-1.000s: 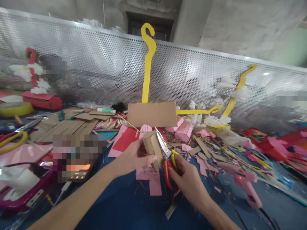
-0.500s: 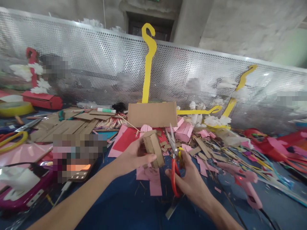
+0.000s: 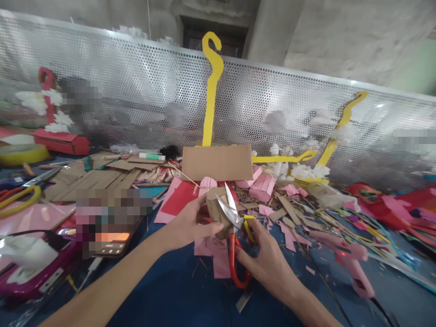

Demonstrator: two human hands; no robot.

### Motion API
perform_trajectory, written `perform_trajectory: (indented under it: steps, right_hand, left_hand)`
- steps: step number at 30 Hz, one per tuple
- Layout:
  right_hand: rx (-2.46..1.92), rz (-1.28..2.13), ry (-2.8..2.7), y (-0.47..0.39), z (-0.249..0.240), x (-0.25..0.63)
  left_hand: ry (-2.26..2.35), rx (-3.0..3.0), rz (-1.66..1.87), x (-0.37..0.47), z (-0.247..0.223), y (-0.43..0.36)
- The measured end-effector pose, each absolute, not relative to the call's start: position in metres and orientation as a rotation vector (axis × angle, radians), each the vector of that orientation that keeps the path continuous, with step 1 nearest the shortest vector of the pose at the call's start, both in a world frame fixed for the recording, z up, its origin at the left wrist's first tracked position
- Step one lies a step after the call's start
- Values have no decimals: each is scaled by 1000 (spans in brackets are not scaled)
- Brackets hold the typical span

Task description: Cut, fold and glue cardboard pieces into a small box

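My left hand (image 3: 195, 222) grips a small brown cardboard box (image 3: 213, 206) between thumb and fingers, above the blue tabletop. In my right hand (image 3: 264, 250) is a pair of scissors (image 3: 235, 220) with one red and one yellow handle loop. Their blades are spread and point up and left, overlapping the box's near face; whether they touch it I cannot tell. Beneath my hands lie pink paper pieces (image 3: 220, 261). Behind the box stands a larger cardboard piece (image 3: 218, 163) with a yellow hook-topped strip (image 3: 211, 100) rising from behind it.
A pink glue gun (image 3: 344, 254) with a red light lies at the right, its cord running forward. Cardboard and paper scraps (image 3: 293, 211) litter the right side. A purple power strip (image 3: 41, 277) sits at the left. A perforated metal panel (image 3: 272, 95) closes off the back.
My right hand has brought the scissors left, so their opened blades now overlap the cardboard box. My left hand keeps hold of the box, nearly in place.
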State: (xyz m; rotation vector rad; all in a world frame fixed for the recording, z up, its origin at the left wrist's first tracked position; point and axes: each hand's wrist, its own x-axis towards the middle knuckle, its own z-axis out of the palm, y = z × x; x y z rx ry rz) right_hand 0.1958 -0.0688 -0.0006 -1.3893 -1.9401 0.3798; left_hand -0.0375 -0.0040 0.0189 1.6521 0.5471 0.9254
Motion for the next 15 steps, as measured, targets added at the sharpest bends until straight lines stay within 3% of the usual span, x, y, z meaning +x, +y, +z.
perform_trajectory:
  steps: [15]
  right_hand:
    - [-1414,479,-1933,-65,-5,197]
  left_hand:
    - [510,1611,917,-36,11,-1]
